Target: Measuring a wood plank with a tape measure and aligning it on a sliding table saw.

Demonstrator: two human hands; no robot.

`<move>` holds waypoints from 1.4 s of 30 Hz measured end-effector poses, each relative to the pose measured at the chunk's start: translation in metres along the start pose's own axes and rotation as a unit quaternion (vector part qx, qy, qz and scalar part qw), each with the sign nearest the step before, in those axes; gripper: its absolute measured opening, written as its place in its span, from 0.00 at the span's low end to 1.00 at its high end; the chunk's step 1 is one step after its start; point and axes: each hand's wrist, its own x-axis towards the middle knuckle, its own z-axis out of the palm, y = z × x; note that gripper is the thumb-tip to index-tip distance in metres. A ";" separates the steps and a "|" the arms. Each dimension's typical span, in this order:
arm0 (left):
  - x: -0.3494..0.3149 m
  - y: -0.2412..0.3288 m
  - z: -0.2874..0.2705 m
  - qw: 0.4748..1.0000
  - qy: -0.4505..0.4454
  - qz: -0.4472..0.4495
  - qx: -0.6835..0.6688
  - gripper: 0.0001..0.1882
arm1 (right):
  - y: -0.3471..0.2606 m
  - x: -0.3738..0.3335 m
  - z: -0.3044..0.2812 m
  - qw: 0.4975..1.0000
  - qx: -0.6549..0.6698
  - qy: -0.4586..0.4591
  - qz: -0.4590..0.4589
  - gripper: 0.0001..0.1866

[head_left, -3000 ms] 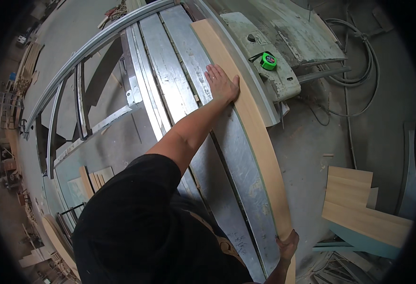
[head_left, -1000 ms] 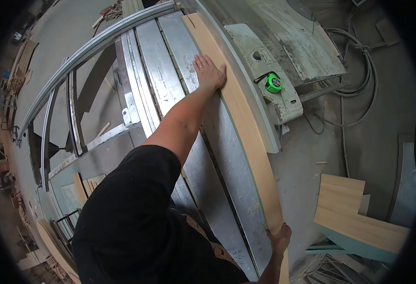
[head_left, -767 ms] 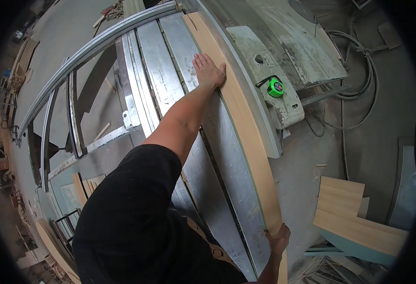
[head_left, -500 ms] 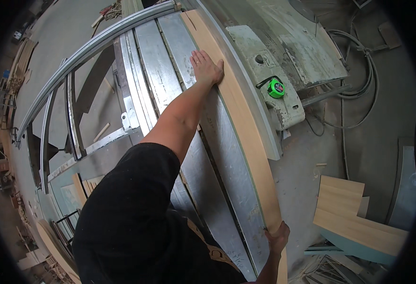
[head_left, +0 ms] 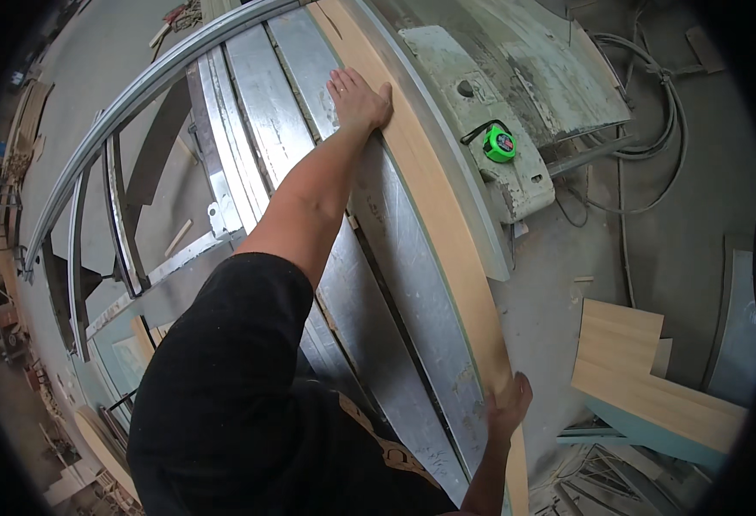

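Pale wood-toned board (head_left: 447,215), long and narrow, lies flat along the right side of a metal table (head_left: 412,267), both hands on it. Left hand (head_left: 361,101) is flat and spread, not clenched – fingers on the bare metal, thumb side against the board's left edge, toward the far end; a ring shows on one finger. Right hand (head_left: 509,406) grasps the board nearer the body, thumb by the left edge, fingers over toward the right edge; slightly blurred. Board runs on past that hand toward the lower edge of view. Its left edge shows a thin greenish line, and a dark slit marks its far end.

Right of the board, a grey metal fence (head_left: 488,245) runs alongside it, stopping short of the right hand. Table top is silvery, scuffed, split by long dark slots. Left arm crosses over it, black sleeve (head_left: 223,318) filling the lower left.

Beyond the fence: worn whitish machine part (head_left: 515,202) with a bright green tape measure (head_left: 499,144) on top, its dark strap trailing left. Farther right, looped cables (head_left: 672,95) on the floor; below them an L-shaped wood-toned panel (head_left: 614,361) over something teal (head_left: 653,426). Left side – a metal rail (head_left: 150,79), bent-looking from the lens, and a small wood strip (head_left: 178,238) on the floor.
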 end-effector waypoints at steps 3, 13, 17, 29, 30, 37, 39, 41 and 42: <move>0.005 -0.002 0.004 1.000 0.008 0.006 -0.002 0.54 | -0.060 0.057 0.025 0.991 0.017 0.026 -0.133 0.31; 0.011 -0.005 -0.001 1.000 0.022 0.004 0.011 0.53 | -0.247 0.291 0.137 0.959 0.077 0.020 -0.272 0.27; 0.003 0.004 -0.005 1.000 0.016 -0.001 0.013 0.53 | -0.248 0.314 0.163 0.959 0.018 0.023 -0.280 0.26; 0.000 -0.017 -0.014 0.998 0.055 0.010 0.000 0.50 | -0.264 0.315 0.176 0.952 0.000 0.049 -0.302 0.25; -0.004 -0.022 -0.020 0.999 0.047 0.002 -0.004 0.50 | -0.269 0.315 0.177 0.951 0.007 0.052 -0.305 0.25; -0.122 0.001 -0.015 0.996 0.026 0.080 -0.038 0.44 | -0.251 0.319 0.179 0.953 -0.004 0.067 -0.296 0.23; -0.118 -0.005 -0.015 0.995 0.054 0.083 -0.024 0.43 | -0.256 0.321 0.184 0.951 0.002 0.065 -0.301 0.23; -0.115 -0.005 -0.015 0.994 0.061 0.089 -0.023 0.43 | -0.257 0.323 0.182 0.951 0.002 0.067 -0.302 0.23; -0.113 -0.003 -0.015 0.993 0.068 0.092 -0.022 0.43 | -0.256 0.325 0.180 0.950 0.001 0.067 -0.304 0.23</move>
